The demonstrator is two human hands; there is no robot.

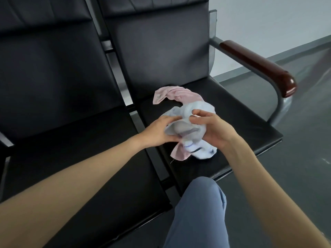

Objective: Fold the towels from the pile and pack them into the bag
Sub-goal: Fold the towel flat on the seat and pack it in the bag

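A small pile of crumpled towels lies on the right black seat (pixel 223 104). A pale blue-white towel (pixel 195 108) is on top, bunched between both hands. My left hand (pixel 157 131) grips its left edge with curled fingers. My right hand (pixel 209 127) pinches the cloth from the right, thumb on top. A pink towel (pixel 172 94) stretches out behind the pile toward the backrest, and a pink corner (pixel 179 153) sticks out below the hands. No bag is in view.
The left black seat (pixel 71 149) adjoins the right one, with a metal gap between. A dark red wooden armrest (pixel 259 67) on a grey frame bounds the right seat. My knee in blue trousers (pixel 200 212) is in front. Grey floor lies to the right.
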